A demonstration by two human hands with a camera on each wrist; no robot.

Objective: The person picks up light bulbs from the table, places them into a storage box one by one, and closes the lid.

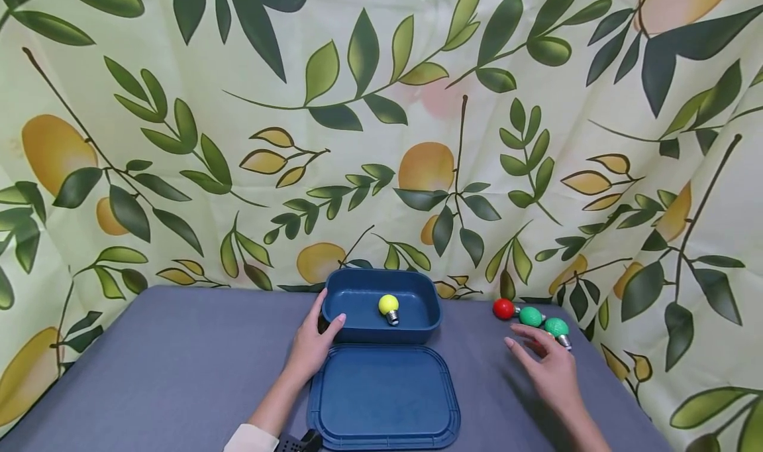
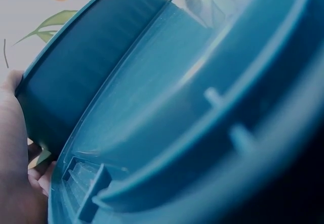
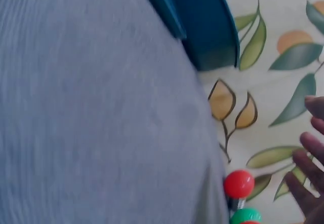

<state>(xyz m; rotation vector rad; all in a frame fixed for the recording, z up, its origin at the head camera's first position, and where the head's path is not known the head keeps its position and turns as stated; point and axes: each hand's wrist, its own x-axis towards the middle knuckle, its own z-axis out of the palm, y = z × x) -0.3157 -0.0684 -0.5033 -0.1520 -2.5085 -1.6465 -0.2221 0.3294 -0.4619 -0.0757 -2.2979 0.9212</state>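
Note:
My left hand (image 1: pixel 308 347) grips the left end of a blue plastic box (image 1: pixel 381 335), thumb at the front corner and fingers along the outer side. Inside that box lies a yellow light bulb (image 1: pixel 389 304) with a silver base. On the right, my right hand (image 1: pixel 553 371) hovers beside a row of bulbs, its fingers loosely spread and holding nothing. The row has a red bulb (image 1: pixel 503 309) and two green ones, a middle green bulb (image 1: pixel 530 316) and a nearer green bulb (image 1: pixel 556 327). Another bit of red (image 3: pixel 250 222) shows at the right wrist view's bottom edge, mostly cut off.
A blue lid (image 1: pixel 384 395) lies flat directly in front of the box. Grey cloth covers the table (image 1: pixel 179 366). Behind and at the sides hangs a pale curtain (image 1: pixel 369 154) printed with leaves and orange fruit.

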